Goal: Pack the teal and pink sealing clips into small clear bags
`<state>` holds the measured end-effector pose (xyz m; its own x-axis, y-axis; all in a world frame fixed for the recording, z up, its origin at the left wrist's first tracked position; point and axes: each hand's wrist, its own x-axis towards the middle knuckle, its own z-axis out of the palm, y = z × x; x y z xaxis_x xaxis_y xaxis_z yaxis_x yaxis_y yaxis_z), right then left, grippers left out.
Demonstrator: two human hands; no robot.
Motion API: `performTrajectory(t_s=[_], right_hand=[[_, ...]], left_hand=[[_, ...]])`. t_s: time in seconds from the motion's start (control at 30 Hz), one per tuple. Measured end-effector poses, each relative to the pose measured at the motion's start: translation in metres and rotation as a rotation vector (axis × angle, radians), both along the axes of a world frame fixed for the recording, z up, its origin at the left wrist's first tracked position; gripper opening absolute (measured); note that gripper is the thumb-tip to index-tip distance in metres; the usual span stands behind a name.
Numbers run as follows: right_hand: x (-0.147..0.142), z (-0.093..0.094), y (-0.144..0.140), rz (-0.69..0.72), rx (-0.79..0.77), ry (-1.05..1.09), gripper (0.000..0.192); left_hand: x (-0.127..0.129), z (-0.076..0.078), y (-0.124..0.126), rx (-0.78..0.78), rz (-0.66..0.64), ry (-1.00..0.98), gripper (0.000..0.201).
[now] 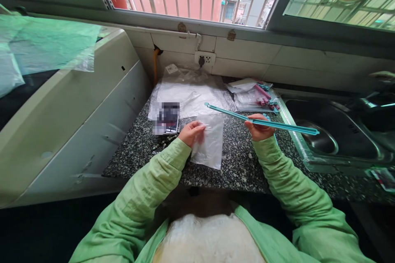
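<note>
Between the thumb and fingers of my left hand (191,134) is the upper left edge of a small clear plastic bag (211,146), which hangs flat over the speckled counter. My right hand (259,128) is closed around a long, thin teal plastic strip (286,125), perhaps a bag sealing clip. The strip slants from above the white sheets down toward the sink's edge. Left of my left hand lies a phone (173,119) with its screen partly blurred. Past my right hand rests a pile of packed pink and teal strips (262,94) in clear bags.
Large clear plastic sheets (191,90) cover the back of the granite counter (135,160). A metal sink (333,119) is at the right, a beige appliance panel (92,98) at the left. A socket with a plug (202,61) is on the tiled wall under the barred window.
</note>
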<state>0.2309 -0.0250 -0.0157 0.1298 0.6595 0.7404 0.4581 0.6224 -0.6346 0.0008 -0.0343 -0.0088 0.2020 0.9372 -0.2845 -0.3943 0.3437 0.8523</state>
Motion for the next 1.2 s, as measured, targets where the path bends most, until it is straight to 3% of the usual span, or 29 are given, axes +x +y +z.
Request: performTrajectory(t_s=[0.1,0.27,0.53,0.8,0.97,1.2], right_hand=[[-0.003,-0.006,0.002,0.008,-0.037,0.033,0.012],[-0.016,-0.014,0.001,0.133,-0.049,-0.008,0.012],[-0.028,-0.008,-0.012,0.211,-0.052,-0.008,0.011],[-0.029,-0.010,-0.014,0.201,-0.068,0.000,0.014],[-0.032,-0.011,-0.015,0.227,-0.076,0.030,0.014],[-0.029,-0.015,-0.014,0.214,-0.110,0.006,0.016]], left_hand=[[-0.002,0.002,-0.003,0.028,0.020,-0.048,0.031],[-0.001,0.003,-0.006,0.021,0.004,-0.083,0.034],[0.004,-0.003,-0.003,0.000,-0.027,-0.097,0.034],[0.006,-0.004,-0.001,-0.054,0.021,-0.061,0.022],[0.008,-0.007,0.000,-0.092,0.060,-0.081,0.024],[0.007,-0.016,0.003,-0.033,0.059,-0.072,0.026]])
